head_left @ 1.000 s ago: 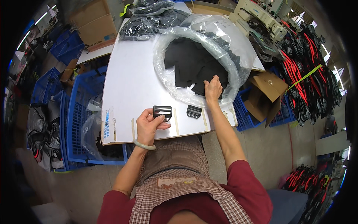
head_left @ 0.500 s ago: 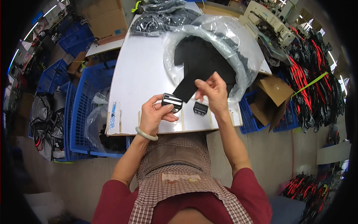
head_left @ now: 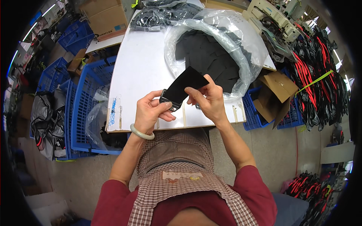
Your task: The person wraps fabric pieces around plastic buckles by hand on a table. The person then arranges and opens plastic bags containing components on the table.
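Observation:
My left hand [head_left: 148, 113] grips a black plastic buckle [head_left: 175, 106] between thumb and fingers near the table's front edge. My right hand [head_left: 209, 101] pinches one end of a wide, flat black strap piece [head_left: 185, 84]. The strap's lower left end lies at the buckle; whether it passes through the slot I cannot tell. Beneath the right hand a second black buckle [head_left: 198, 106] lies on the white table [head_left: 141, 56], mostly hidden by the fingers. Beyond the hands, a clear plastic bag [head_left: 170, 47] with a rolled rim holds several similar black pieces [head_left: 211, 56].
Plastic-wrapped black goods [head_left: 162, 17] lie at the table's far end. Blue crates [head_left: 77, 124] stand at the left and an opened cardboard box [head_left: 281, 88] at the right. Behind that box are a sewing machine [head_left: 273, 17] and hanging black-and-red goods [head_left: 316, 83].
My right hand has brought the strap piece up from the bag and over to the buckle in my left hand. The strap now covers much of the buckle, and the right hand covers the second one.

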Demonstrator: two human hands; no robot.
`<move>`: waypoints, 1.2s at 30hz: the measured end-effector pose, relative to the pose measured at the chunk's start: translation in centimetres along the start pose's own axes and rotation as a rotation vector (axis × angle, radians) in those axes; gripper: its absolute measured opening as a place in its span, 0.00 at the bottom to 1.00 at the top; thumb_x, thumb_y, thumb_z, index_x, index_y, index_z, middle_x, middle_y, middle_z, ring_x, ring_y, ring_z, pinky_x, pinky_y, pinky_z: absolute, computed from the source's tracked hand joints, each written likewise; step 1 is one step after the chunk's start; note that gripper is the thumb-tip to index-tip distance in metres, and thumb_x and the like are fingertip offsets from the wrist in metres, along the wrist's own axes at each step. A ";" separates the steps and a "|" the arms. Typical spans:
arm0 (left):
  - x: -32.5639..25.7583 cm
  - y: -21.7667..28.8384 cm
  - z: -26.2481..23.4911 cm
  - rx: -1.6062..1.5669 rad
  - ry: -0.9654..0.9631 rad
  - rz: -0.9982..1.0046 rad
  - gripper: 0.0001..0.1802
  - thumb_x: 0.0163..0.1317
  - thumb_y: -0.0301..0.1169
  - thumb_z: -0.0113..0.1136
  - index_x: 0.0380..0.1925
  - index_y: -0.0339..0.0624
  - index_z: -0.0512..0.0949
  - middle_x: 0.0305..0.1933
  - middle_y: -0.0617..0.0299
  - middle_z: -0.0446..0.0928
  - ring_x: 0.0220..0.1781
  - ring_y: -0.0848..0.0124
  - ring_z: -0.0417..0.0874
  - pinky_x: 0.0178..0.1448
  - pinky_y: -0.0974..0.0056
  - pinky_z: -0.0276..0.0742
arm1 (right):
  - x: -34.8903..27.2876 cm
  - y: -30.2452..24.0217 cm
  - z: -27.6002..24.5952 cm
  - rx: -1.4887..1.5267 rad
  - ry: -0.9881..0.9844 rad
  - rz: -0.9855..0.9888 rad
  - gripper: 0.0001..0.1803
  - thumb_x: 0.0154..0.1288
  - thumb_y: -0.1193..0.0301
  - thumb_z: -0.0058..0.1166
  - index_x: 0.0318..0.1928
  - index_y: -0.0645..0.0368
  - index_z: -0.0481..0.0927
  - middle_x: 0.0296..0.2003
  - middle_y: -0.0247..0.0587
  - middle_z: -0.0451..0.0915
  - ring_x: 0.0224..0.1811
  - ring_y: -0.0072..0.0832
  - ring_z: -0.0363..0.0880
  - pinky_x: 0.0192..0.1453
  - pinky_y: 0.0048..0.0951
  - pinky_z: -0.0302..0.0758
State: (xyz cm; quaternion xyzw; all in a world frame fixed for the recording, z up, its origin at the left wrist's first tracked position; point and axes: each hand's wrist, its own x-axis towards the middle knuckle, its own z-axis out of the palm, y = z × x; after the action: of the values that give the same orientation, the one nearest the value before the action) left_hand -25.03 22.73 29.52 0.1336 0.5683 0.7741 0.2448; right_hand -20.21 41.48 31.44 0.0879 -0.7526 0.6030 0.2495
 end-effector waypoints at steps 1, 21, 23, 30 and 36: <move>0.1 0.1 0.0 0.010 0.003 0.003 0.21 0.57 0.18 0.58 0.51 0.22 0.68 0.28 0.47 0.81 0.23 0.65 0.84 0.25 0.72 0.83 | -0.1 0.0 0.0 -0.064 -0.002 -0.042 0.09 0.61 0.78 0.57 0.31 0.64 0.68 0.19 0.39 0.78 0.19 0.21 0.80 0.18 0.20 0.71; 0.1 -1.6 0.4 0.103 0.185 0.303 0.11 0.59 0.17 0.55 0.42 0.26 0.73 0.34 0.52 0.81 0.31 0.70 0.84 0.33 0.70 0.84 | -1.9 0.7 2.9 0.699 -0.020 0.694 0.12 0.60 0.73 0.58 0.21 0.59 0.73 0.13 0.24 0.66 0.11 0.10 0.56 0.14 0.14 0.51; -0.1 -1.8 0.1 0.121 0.175 0.339 0.11 0.59 0.16 0.55 0.42 0.26 0.74 0.34 0.53 0.81 0.32 0.71 0.84 0.34 0.70 0.84 | -1.9 0.6 3.1 0.728 0.003 0.717 0.12 0.59 0.75 0.57 0.20 0.58 0.72 0.13 0.24 0.65 0.11 0.10 0.56 0.14 0.15 0.51; 0.2 -2.9 -1.7 0.315 0.144 0.575 0.12 0.57 0.15 0.57 0.42 0.31 0.78 0.34 0.58 0.81 0.36 0.73 0.83 0.39 0.71 0.82 | -1.7 0.1 3.1 0.657 0.069 0.653 0.14 0.61 0.76 0.56 0.19 0.57 0.70 0.13 0.24 0.63 0.10 0.10 0.56 0.14 0.15 0.50; -0.2 -2.7 -2.7 0.365 0.003 0.426 0.15 0.56 0.16 0.58 0.45 0.31 0.77 0.37 0.56 0.81 0.39 0.73 0.83 0.45 0.70 0.81 | -2.0 0.5 3.4 0.885 0.045 0.615 0.14 0.63 0.71 0.58 0.21 0.58 0.72 0.14 0.23 0.65 0.11 0.10 0.56 0.14 0.14 0.50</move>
State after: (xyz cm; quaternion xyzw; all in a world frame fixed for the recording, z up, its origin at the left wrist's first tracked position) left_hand -25.55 21.03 26.17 0.2909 0.6576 0.6933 0.0478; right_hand -19.59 38.03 29.55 -0.0529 -0.4122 0.9094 0.0167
